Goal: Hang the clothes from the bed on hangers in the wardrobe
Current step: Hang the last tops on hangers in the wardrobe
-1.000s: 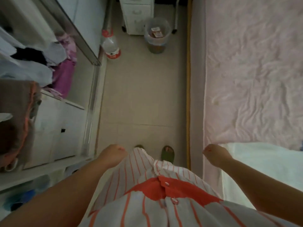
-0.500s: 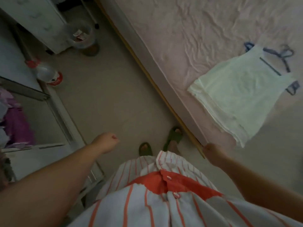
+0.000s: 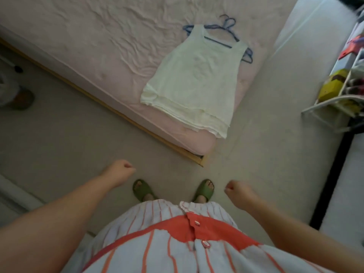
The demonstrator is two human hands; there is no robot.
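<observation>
Presently listed, one moment, head view.

Item: pale cream sleeveless cotton top (image 3: pixel 194 81), laid flat near the foot corner of the pink-sheeted bed (image 3: pixel 88 36), its hem at the near edge.

Item: dark blue wire hangers (image 3: pixel 228 26), at least two, lying under the top's neckline and poking out past its straps.

Item: left hand (image 3: pixel 120 170) and right hand (image 3: pixel 237 191), both low over the beige floor (image 3: pixel 59 134); each grip is curled together on nothing, well short of the bed.

Change: a second ago the view faced the wardrobe side, with only a strip of the bed at the right; it has since swung round so that the top and hangers lie straight ahead. Judged meaning: the person has turned to fetch this garment, and a step forward and a reach to the foot corner are likely what comes next.

Item: green slip-on sandals (image 3: pixel 203 191), on the person's feet.
</observation>
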